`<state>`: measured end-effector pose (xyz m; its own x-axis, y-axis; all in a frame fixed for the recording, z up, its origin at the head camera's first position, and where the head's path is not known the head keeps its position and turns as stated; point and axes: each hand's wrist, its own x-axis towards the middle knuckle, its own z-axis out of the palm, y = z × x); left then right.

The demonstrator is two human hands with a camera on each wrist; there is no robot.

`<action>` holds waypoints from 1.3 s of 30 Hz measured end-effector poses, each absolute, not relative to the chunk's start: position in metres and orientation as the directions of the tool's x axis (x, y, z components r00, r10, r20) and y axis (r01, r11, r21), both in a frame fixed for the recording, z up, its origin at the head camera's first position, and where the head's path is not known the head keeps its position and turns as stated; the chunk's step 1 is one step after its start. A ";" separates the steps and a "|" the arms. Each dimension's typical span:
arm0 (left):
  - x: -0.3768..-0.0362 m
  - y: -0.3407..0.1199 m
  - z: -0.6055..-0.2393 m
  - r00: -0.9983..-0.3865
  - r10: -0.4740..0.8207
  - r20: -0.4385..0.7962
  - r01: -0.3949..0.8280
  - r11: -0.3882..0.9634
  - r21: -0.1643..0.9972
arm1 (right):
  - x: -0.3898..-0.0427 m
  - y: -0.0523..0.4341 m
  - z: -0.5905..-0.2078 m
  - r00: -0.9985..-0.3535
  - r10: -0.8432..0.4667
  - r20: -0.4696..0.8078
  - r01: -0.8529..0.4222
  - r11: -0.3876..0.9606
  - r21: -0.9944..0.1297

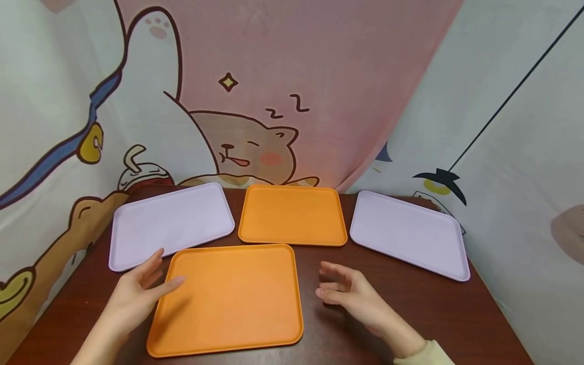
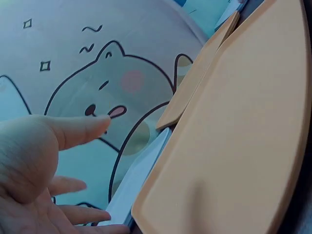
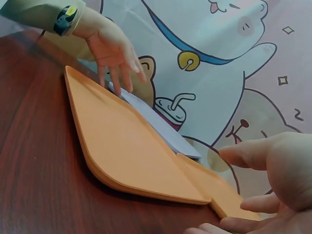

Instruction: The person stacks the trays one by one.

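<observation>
On a dark brown wooden table [image 1: 410, 304], the nearest orange tray [image 1: 228, 299] lies flat between 2 hands. The left hand [image 1: 137, 294] hovers at its left edge with fingers apart, holding nothing; the right hand [image 1: 351, 296] hangs just right of it, fingers loose, gripping nothing. Farther back sit a lilac tray [image 1: 171, 223], a second orange tray [image 1: 292, 215] and another lilac tray [image 1: 408, 233]. Behind them hangs a cartoon-printed cloth [image 1: 274, 101].

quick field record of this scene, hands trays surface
left hand: open, fingertips at the left edge of the near orange tray
right hand: open, just right of that tray, holding nothing
far row: lilac tray left, orange tray middle, lilac tray right
surface: dark wood table
backdrop: cartoon animal cloth
</observation>
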<state>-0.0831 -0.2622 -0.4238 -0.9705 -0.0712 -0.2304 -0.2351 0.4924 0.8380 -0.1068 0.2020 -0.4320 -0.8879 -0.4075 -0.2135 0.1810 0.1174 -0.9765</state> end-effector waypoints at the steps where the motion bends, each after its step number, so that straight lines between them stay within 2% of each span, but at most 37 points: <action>1: -0.082 -0.265 -0.424 -0.963 -0.076 -0.260 -0.264 0.484 0.834 | -0.107 0.201 -0.434 -0.882 -0.416 -0.220 0.196 0.100 -0.975; 7: -0.083 -0.276 -0.428 -0.919 -0.061 -0.389 -0.380 0.394 0.837 | -0.109 0.193 -0.444 -0.863 -0.435 -0.256 0.256 0.061 -0.965; 19: -0.084 -0.288 -0.437 -0.894 -0.035 -0.447 -0.437 0.294 0.850 | -0.112 0.175 -0.450 -0.859 -0.437 -0.268 0.260 0.078 -0.962; 32: -0.092 -0.291 -0.445 -0.891 0.001 -0.454 -0.432 0.302 0.850 | -0.116 0.162 -0.455 -0.853 -0.433 -0.292 0.304 0.045 -0.952; 39: -0.092 -0.290 -0.455 -0.936 0.043 -0.350 -0.312 0.367 0.877 | -0.118 0.154 -0.456 -0.865 -0.419 -0.275 0.268 0.077 -0.960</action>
<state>-0.0919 -0.2901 -0.4553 -0.9356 0.0426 -0.3504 -0.3116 0.3669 0.8765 -0.1181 0.1542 -0.4563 -0.8651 -0.4192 -0.2754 0.2684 0.0770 -0.9602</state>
